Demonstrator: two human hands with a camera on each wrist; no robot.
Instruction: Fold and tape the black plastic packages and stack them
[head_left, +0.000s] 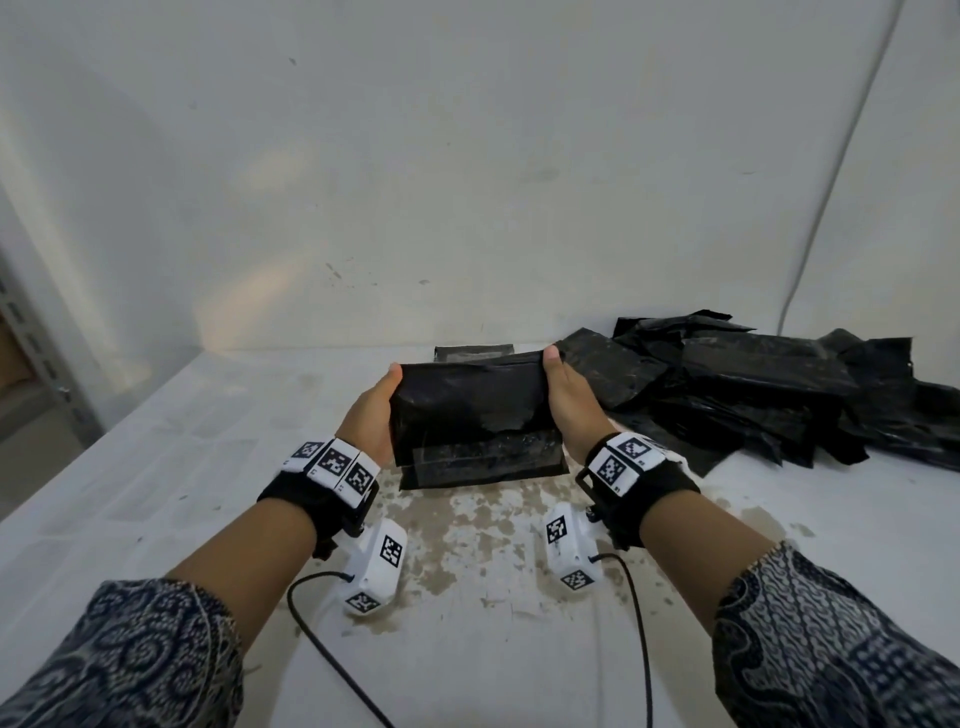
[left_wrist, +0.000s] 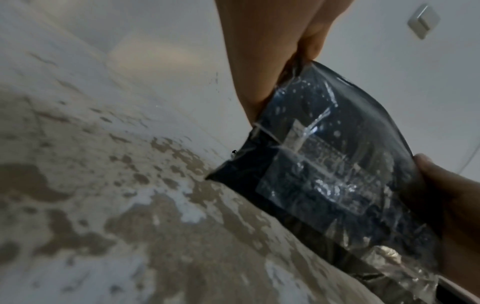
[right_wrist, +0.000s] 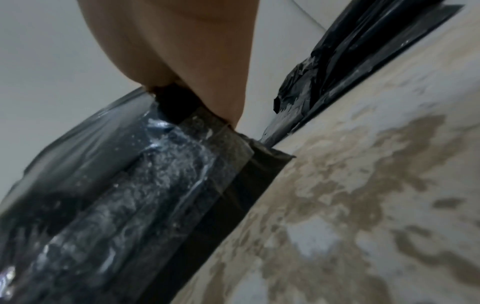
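Observation:
A folded black plastic package (head_left: 472, 415) with clear tape across its lower half is held up over the table (head_left: 182, 467), tilted toward me. My left hand (head_left: 371, 410) grips its left end, thumb on the top edge. My right hand (head_left: 563, 400) grips its right end the same way. The left wrist view shows the taped package (left_wrist: 332, 168) close up with the right hand (left_wrist: 446, 201) beyond it. In the right wrist view the taped package (right_wrist: 135, 201) fills the lower left under the right hand (right_wrist: 182, 61). Another flat black package (head_left: 472, 352) lies behind the held one by the wall.
A loose heap of black plastic packages (head_left: 753, 389) lies at the back right of the table; the heap (right_wrist: 350, 61) also shows in the right wrist view. The table's white top is worn brown in front of me (head_left: 467, 545). Black cables (head_left: 322, 649) trail from the wrist cameras. A white wall stands close behind.

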